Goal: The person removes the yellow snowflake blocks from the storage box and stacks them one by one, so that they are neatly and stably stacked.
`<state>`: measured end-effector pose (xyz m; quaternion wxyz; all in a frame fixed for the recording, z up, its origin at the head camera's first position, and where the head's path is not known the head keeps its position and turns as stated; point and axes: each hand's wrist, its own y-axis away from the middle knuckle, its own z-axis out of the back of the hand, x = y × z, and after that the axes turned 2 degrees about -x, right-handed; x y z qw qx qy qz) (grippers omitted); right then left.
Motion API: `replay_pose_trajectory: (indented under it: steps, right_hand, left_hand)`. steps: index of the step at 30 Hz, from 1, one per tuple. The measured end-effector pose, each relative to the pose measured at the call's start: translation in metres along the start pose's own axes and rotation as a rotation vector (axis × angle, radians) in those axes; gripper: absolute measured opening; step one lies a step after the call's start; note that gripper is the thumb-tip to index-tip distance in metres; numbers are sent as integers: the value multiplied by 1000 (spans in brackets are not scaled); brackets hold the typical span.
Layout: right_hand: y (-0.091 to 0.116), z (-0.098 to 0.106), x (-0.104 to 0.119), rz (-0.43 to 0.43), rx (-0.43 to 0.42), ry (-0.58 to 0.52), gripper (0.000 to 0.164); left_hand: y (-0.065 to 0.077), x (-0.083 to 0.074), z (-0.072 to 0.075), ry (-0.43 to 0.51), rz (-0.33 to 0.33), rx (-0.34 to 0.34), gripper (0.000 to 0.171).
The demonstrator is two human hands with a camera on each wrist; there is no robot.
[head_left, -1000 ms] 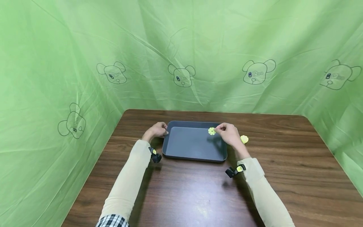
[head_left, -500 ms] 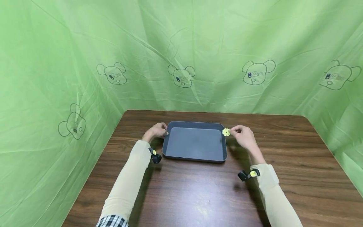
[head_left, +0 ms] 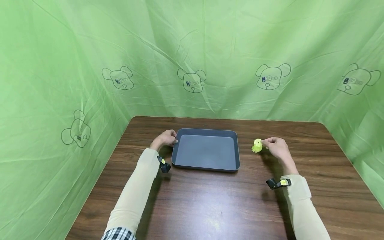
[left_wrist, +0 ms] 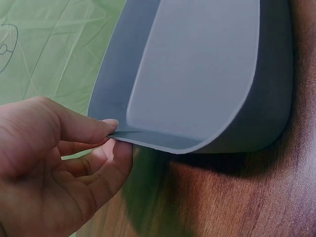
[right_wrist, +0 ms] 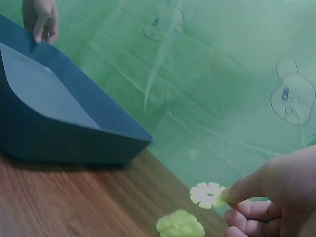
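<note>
My left hand pinches the left rim of a dark grey rectangular tray, thumb inside and fingers under the edge, as the left wrist view shows. Between the thumb and fingertips of my right hand is a thin pale-yellow flower-shaped disc with a hole in its centre and a notched edge. It is held to the right of the tray. Right below it on the tabletop lies a second yellow piece, bumpy and scalloped, which the disc partly overlaps in the head view. Nothing lies in the tray.
Wood-grain table extends around the tray on all sides. A green curtain printed with bear-head outlines hangs along the back and both sides.
My right hand has carried the flower-shaped disc from over the tray's right side rightward, past the rim, to above the yellow piece. The left hand and tray have stayed put.
</note>
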<state>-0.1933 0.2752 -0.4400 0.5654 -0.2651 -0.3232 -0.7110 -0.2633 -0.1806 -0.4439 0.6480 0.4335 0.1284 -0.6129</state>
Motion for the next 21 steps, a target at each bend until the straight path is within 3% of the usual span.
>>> replay_pose_trajectory:
  steps: [9, 21]
  right_hand:
    - [-8, 1, -13, -54, 73, 4, 46]
    - [-13, -3, -19, -49, 24, 60, 43]
  left_hand:
    - [2, 0, 2, -24, -17, 4, 22]
    - [2, -3, 1, -24, -20, -2, 20]
